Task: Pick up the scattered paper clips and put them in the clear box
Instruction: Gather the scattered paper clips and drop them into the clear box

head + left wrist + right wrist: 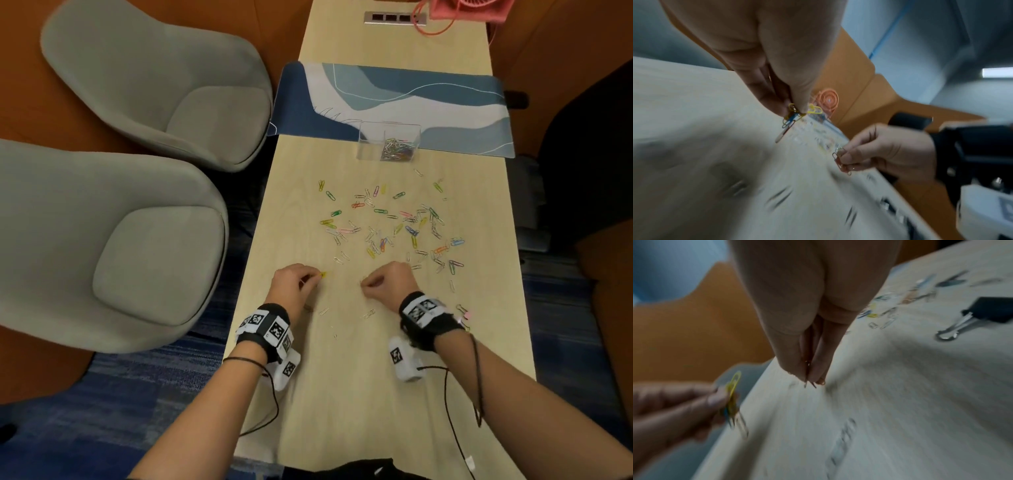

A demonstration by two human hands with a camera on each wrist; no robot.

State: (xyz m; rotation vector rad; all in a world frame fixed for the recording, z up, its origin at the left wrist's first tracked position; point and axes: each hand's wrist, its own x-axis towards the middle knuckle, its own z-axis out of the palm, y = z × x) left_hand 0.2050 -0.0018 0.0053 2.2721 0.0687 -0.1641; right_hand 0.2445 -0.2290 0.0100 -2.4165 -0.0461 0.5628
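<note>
**Paper-clip collection: both hands loaded, drop-off pending**

Left hand (294, 282): fingers and thumb pinched on a small bunch of wire paper clips (792, 114), yellow and blue among them, held just above the pale wooden table (342, 394) at its near left.

Right hand (388, 281): fingers curled, pinching a few thin silver and copper-toned wire clips (840, 158), also low over the table, near the left hand.

Scattered clips (387, 226): a loose spread of coloured and silver wire clips lying between the hands and the box; a few strays (368, 313) near the wrists. A black binder clip with silver handles (970, 318) lies to the right.

Clear plastic box (370, 137): open-topped, at the edge of a blue-and-white patterned mat (445, 99), well beyond the hands. Contents: a modest heap of mixed clips (399, 149) in its right-hand corner.

Step judged: gathering, task well short of done. The next move likely calls for carrying both handfuls over the spread and letting go above the box.
</note>
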